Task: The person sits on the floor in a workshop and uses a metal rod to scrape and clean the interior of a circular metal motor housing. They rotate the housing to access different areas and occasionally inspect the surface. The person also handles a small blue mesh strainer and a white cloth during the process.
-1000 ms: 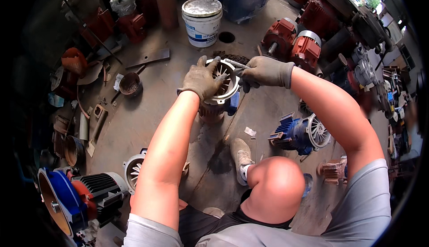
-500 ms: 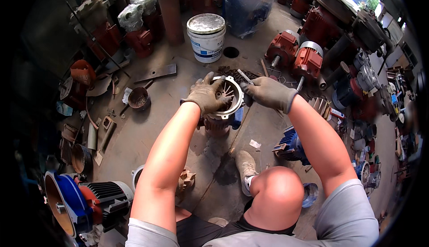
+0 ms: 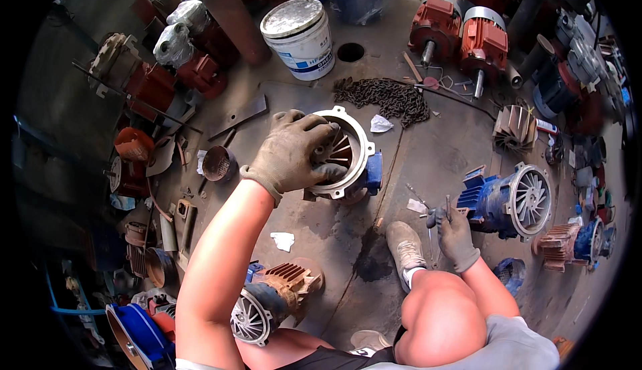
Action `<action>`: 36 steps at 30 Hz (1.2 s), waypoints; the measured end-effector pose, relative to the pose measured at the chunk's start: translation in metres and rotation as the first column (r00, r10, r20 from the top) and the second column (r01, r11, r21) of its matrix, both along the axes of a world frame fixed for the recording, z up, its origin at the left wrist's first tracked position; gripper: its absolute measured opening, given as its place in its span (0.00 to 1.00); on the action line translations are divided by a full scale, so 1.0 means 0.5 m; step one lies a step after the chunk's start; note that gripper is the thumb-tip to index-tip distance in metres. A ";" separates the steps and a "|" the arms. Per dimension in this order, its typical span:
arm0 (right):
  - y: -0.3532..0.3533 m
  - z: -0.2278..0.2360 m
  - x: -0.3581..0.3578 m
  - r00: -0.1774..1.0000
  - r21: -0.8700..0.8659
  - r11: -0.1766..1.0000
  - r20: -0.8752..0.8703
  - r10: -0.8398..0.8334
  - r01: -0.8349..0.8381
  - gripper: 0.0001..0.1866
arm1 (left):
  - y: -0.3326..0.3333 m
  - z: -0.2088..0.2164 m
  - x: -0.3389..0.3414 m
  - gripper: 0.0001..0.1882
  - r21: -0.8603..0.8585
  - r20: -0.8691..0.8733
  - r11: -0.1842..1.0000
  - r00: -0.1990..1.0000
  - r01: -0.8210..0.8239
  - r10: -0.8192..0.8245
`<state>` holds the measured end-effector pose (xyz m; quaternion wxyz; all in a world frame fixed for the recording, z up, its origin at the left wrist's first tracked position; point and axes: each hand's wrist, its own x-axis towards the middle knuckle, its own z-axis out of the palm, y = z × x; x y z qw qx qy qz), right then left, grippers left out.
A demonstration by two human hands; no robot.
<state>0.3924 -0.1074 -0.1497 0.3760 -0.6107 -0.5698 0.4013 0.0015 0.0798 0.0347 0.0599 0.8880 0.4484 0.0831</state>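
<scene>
The workshop floor (image 3: 334,256) is grey and stained, with red motors (image 3: 484,39) and a lidded white bucket (image 3: 301,45) at the back. In front of the person stands an opened motor (image 3: 355,149), its pale lugged rim facing up, reddish-brown fins within and blue at its side. The left hand (image 3: 294,150) is half open, bent fingers touching the rim and reaching inside; the right hand (image 3: 457,239) is curled near a blue motor (image 3: 496,203), though I can't tell from here whether it grasps anything. Floor stretches from the opened motor toward a shoe (image 3: 405,248); a chain (image 3: 386,97) lies beyond the rim.
</scene>
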 end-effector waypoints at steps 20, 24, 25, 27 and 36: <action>-0.173 -0.454 0.087 0.791 -0.400 0.885 0.608 0.063 0.237 0.41 | 0.008 -0.057 -0.003 0.72 -0.027 0.017 0.994 0.994 -0.103 0.104; -0.208 -0.483 0.113 0.822 -0.476 0.850 0.561 0.097 0.224 0.35 | 0.012 -0.028 -0.034 0.89 -0.190 -0.185 0.981 0.983 -0.045 0.009; -0.216 -0.492 0.122 0.842 -0.416 0.872 0.539 0.008 0.258 0.32 | 0.013 -0.027 -0.042 0.92 -0.200 -0.177 0.979 0.984 -0.033 -0.003; -0.234 -0.481 0.119 0.768 -0.351 0.854 0.635 -0.085 0.385 0.31 | 0.018 -0.025 -0.018 0.94 -0.200 -0.269 0.978 0.963 -0.055 -0.001; -0.262 -0.501 0.139 0.840 -0.435 0.804 0.525 -0.139 0.405 0.27 | 0.001 -0.059 -0.010 0.78 -0.145 -0.116 0.989 0.993 -0.036 0.019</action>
